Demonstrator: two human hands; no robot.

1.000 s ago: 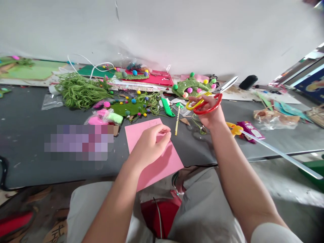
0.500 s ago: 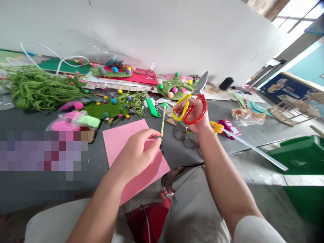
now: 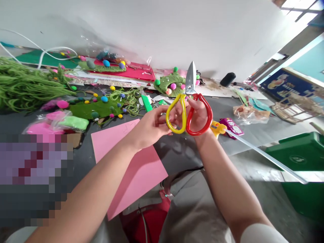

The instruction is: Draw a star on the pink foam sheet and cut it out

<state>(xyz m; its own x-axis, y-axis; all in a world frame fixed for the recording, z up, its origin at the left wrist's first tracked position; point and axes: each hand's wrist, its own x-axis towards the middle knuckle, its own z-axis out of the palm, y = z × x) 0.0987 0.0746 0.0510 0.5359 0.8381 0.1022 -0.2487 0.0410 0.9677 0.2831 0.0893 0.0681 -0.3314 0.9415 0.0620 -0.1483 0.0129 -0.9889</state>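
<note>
My right hand [image 3: 199, 111] grips a pair of scissors [image 3: 190, 81], blades pointing up and together, with a red and a yellow handle loop facing me. Close beside it, my left hand [image 3: 154, 125] has its fingers curled behind the yellow loop. Its fingertips are partly hidden, and I cannot tell whether they touch the scissors or hold anything else. Under my left forearm lies a pink sheet [image 3: 141, 175] with a faint star outline near its top edge. A green utility knife [image 3: 146, 103] rests just beyond my left hand.
Green felt pieces [image 3: 93, 109] with coloured pompoms and a heap of green yarn [image 3: 27, 81] lie on the left. On the right are a yellow glue gun [image 3: 217, 128] with a clear glue stick, a purple packet [image 3: 231, 126] and a green bin [image 3: 301, 152]. A white wall stands behind.
My left hand has moved right and up to the scissors. The gold striped stick it pinched is out of sight. The scissors have turned more upright and their handles face me.
</note>
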